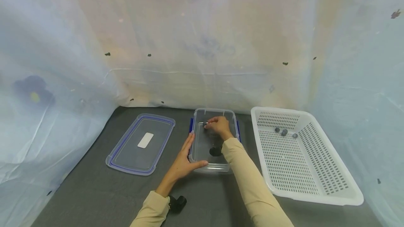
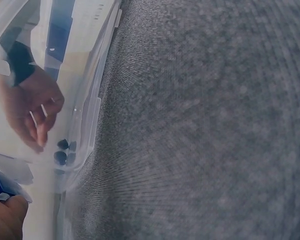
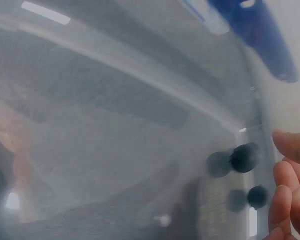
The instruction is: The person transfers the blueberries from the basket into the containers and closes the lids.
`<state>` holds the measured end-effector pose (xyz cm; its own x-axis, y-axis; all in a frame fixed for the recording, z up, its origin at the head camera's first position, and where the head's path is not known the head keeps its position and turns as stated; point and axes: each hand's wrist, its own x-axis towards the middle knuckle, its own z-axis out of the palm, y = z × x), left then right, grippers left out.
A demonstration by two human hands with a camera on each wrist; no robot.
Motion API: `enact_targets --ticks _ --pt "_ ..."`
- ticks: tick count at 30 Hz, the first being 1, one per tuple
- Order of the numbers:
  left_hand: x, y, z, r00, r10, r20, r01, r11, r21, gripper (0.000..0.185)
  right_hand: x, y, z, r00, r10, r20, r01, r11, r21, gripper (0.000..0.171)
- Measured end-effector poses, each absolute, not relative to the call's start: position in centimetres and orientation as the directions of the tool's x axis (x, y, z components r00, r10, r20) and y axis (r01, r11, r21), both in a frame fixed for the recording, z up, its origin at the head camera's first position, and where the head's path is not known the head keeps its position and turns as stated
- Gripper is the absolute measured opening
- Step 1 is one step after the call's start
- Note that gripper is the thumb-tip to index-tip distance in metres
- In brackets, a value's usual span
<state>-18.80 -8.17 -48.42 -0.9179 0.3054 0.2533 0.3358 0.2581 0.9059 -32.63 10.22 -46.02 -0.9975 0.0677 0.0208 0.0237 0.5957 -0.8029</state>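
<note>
Clear plastic container [image 1: 214,139] at the middle of the grey bench [image 1: 94,188], blue clips on its short sides. Matching lid [image 1: 141,143] lying flat at nine o'clock of it, apart from it, a white label at the centre. White perforated basket [image 1: 303,157] at three o'clock, close beside the container; three small dark balls [image 1: 284,132] lying near its far end. Small black object [image 1: 177,203] on the bench at six o'clock, beside the left sleeve. Pale draped sheeting all round, closing off the back and sides.

Left hand [image 1: 184,160] spread against the container's near left corner: straight fingers along the outside of the left wall, thumb laid across the near rim, steadying rather than gripping.

Right hand [image 1: 217,126] reaching down inside the container toward its far end, at twelve o'clock, forearm crossing over the near rim. Fingers bunched together at the tips. A few small dark beads [image 3: 242,159] lying on the container floor just beside those fingertips [image 3: 285,192]; whether one is pinched cannot be told through the clear plastic.
</note>
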Motion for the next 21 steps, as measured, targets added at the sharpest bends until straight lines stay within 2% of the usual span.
enact_targets --ticks 5,12,21 --pt "-18.9 -8.2 -48.5 -0.917 0.306 0.257 0.338 0.252 0.907 0.107 -32.4 10.4 -44.8 -0.995 0.068 0.074 -0.024 0.55 -0.835 0.025" --pt "-18.9 -8.2 -48.7 -0.924 0.299 0.239 0.32 0.261 0.911 0.108 -31.2 10.6 -42.2 -0.995 0.042 0.085 -0.068 0.316 -0.946 0.032" --pt "-18.7 -8.1 -48.0 -0.925 0.3 0.233 0.316 0.266 0.911 0.107 -30.0 12.0 -38.1 -0.991 0.019 0.135 -0.128 0.196 -0.972 0.03"
